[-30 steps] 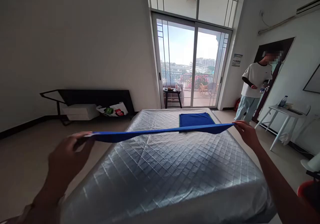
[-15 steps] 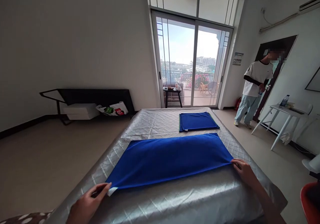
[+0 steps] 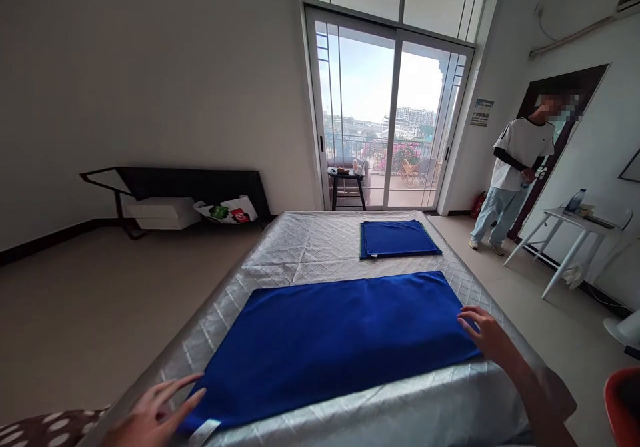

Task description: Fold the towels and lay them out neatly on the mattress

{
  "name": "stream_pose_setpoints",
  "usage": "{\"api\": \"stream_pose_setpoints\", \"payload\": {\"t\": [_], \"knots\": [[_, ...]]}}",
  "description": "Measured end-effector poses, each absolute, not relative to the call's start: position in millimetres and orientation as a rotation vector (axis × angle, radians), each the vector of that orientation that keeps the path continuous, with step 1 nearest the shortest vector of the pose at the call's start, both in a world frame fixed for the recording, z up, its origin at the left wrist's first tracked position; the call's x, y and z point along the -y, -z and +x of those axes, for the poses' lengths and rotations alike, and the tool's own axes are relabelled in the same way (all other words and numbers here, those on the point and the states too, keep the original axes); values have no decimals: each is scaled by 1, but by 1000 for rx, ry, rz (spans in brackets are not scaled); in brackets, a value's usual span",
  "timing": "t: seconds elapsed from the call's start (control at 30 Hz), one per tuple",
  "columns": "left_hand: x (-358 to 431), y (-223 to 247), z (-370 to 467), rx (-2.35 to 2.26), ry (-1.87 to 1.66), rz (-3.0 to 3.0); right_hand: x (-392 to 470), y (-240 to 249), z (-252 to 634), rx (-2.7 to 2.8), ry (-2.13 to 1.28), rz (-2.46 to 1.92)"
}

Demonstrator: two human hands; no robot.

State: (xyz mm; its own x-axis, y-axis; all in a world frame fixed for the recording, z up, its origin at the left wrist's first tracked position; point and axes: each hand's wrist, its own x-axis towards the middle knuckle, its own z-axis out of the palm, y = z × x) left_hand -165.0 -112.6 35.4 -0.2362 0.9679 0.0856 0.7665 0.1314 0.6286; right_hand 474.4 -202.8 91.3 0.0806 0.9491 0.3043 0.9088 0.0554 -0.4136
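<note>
A large blue cloth [image 3: 335, 340] lies spread across the near part of the bed [image 3: 280, 254], with a white tag at its near left corner. My left hand [image 3: 150, 410] is open beside that corner, thumb and fingers apart. Over the cloth's right edge is my right hand [image 3: 485, 334], also open, its fingers slightly curled and nothing held. Farther back on the silver quilted cover rests a folded blue cloth [image 3: 400, 239], its edges neatly stacked.
A person [image 3: 520, 167] stands by the door at the right. Near them is a white table [image 3: 583, 220] with a bottle. A black frame [image 3: 190, 184] with a white box stands against the left wall. A red chair [image 3: 623, 400] is at the right edge.
Both hands have let go of the large cloth's near corners. The cloth now lies flatter and its near edge is closer to me. My left hand has moved down and left.
</note>
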Motion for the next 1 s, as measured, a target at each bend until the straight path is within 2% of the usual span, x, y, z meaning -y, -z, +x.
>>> {"api": "stream_pose_setpoints", "payload": {"t": [0.1, 0.23, 0.33, 0.47, 0.77, 1.0], "knots": [[80, -64, -130, -2037, -779, 1900, 154, -98, 421, 1893, -114, -1747], [23, -84, -61, -1744, -629, 2329, 83, -96, 339, 2050, -224, -1761], [-11, -70, -34, -1828, -429, 2423, 48, -84, 296, 2156, -364, -1882], [-34, -37, -42, -1966, -190, 2381, 30, -60, 275, 2171, -434, -1989], [-39, -18, -58, -2055, -106, 2330, 32, -48, 298, 2186, -439, -2030], [-43, -14, -59, -2068, -46, 2277, 55, -52, 422, 1845, -265, -2498]]}}
